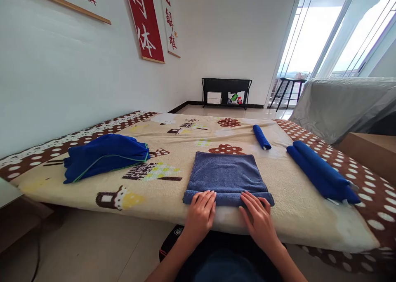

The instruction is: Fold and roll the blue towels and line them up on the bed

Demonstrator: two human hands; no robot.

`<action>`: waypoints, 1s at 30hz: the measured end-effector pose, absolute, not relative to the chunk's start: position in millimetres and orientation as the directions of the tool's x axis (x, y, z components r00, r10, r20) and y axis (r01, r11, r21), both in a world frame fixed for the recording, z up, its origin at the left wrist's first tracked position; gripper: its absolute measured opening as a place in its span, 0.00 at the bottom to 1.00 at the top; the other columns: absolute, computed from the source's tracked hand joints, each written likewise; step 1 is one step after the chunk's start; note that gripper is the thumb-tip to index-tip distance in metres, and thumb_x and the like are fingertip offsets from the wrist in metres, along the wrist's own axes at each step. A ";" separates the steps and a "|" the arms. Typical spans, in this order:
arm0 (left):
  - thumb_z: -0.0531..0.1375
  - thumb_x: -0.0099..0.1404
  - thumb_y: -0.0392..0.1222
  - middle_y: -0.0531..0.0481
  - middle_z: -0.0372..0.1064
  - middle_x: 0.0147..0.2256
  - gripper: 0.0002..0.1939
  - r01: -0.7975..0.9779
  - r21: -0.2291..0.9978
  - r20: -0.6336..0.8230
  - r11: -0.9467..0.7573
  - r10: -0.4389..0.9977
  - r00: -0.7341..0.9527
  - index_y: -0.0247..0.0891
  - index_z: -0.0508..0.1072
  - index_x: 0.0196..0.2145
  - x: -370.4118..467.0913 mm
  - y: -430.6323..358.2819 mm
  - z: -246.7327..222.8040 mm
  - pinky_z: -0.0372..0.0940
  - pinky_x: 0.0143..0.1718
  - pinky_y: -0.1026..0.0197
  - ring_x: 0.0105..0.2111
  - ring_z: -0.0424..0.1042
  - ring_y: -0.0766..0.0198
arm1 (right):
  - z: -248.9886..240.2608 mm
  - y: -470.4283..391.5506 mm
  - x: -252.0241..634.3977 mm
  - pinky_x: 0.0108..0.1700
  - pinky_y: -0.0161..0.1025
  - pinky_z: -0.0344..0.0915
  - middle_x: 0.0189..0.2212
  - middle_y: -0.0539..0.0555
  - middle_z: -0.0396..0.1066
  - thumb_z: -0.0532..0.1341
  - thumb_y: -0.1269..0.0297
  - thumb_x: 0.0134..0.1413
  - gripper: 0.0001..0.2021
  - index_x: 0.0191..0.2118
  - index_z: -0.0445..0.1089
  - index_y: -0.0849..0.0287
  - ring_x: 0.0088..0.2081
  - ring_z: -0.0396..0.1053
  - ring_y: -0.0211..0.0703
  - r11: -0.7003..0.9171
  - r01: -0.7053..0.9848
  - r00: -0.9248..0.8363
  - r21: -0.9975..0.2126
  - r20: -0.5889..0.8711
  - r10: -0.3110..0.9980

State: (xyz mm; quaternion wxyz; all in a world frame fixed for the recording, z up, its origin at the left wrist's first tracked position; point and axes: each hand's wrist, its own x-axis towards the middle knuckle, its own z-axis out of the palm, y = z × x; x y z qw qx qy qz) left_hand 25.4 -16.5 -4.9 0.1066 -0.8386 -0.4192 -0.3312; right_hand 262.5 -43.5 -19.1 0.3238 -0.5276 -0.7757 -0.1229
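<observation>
Blue towel points flat end away, its near-edge roll running left to right beneath left hand and right hand; whether pinched, cannot tell.

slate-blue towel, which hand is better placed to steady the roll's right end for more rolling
Probably the right hand: it rests on the right half of the towel roll, close to that end. The left hand lies on the left half, farther away.

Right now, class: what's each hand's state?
Left hand: open, on the rolled edge of the grey-blue towel.
Right hand: open, on the same rolled edge.
</observation>
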 end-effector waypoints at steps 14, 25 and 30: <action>0.51 0.73 0.42 0.42 0.68 0.58 0.20 0.886 0.144 0.575 -0.440 0.766 0.287 0.41 0.67 0.59 -11.0 -2.9 -14.4 0.47 0.63 0.38 0.59 0.66 0.50 | -41.0 -30.3 315.7 0.64 0.52 0.47 0.58 0.57 0.68 0.52 0.51 0.66 0.23 0.61 0.64 0.56 0.60 0.64 0.50 0.218 0.969 -0.101 -0.114 0.627 0.772; 0.46 0.74 0.37 0.43 0.70 0.57 0.22 0.732 0.158 0.526 -0.662 0.684 0.505 0.38 0.65 0.62 60.7 -3.4 6.9 0.60 0.58 0.49 0.57 0.69 0.58 | -15.1 -25.4 255.8 0.63 0.49 0.54 0.60 0.53 0.66 0.48 0.71 0.62 0.26 0.64 0.60 0.54 0.63 0.61 0.45 0.462 0.877 -0.311 -0.132 0.577 0.755; 0.47 0.74 0.43 0.41 0.68 0.58 0.21 0.775 0.132 0.539 -0.618 0.701 0.467 0.36 0.67 0.60 74.7 8.2 -1.0 0.60 0.59 0.47 0.59 0.66 0.54 | -6.6 -6.0 244.5 0.61 0.49 0.57 0.60 0.53 0.66 0.48 0.62 0.68 0.20 0.61 0.64 0.53 0.61 0.63 0.45 0.417 0.894 -0.274 -0.162 0.538 0.797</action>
